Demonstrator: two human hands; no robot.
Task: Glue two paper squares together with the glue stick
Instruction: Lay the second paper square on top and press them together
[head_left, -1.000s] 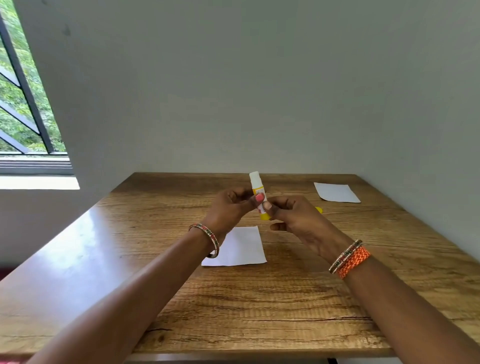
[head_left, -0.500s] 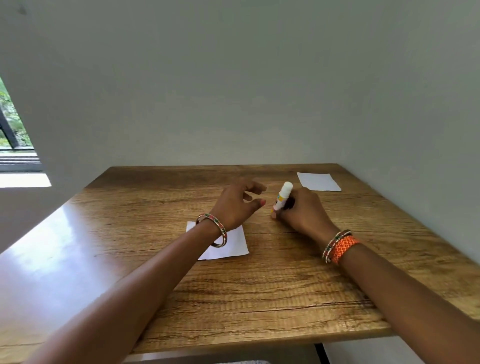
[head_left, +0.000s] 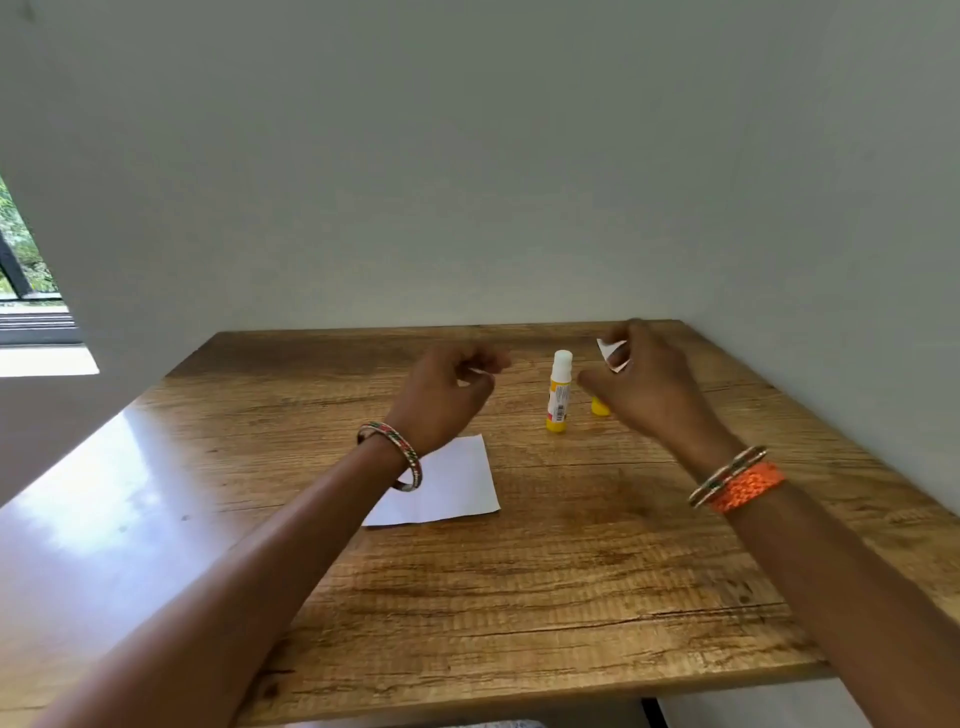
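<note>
glue stick (head_left: 559, 391) standing upright on the bench (head_left: 571, 571), uncapped, white tip showing. yellow cap (head_left: 600, 407) just right of the glue stick, partly behind the right hand (head_left: 644, 387). near paper square (head_left: 441, 488) flat on the bench, forward-left of the glue stick, partly under the left wrist. far paper square (head_left: 612, 353) beyond and right of the glue stick, mostly hidden by the right hand.

right hand reaching over that far square, fingers closing around a white edge; looks like a light pinch on the paper, though too blurred to call contact for certain. left hand (head_left: 448, 392) hovering left of the glue stick, fingers loosely curled, holding nothing.

judged step: fetching the second square to bring it beside the first. best done by catching one corner, lifting clear rather than dragging, and swinging wide of the upright stick, since a knock would topple it and smear glue on the bench. worth keeping the left hand ready to steady the near square.
</note>
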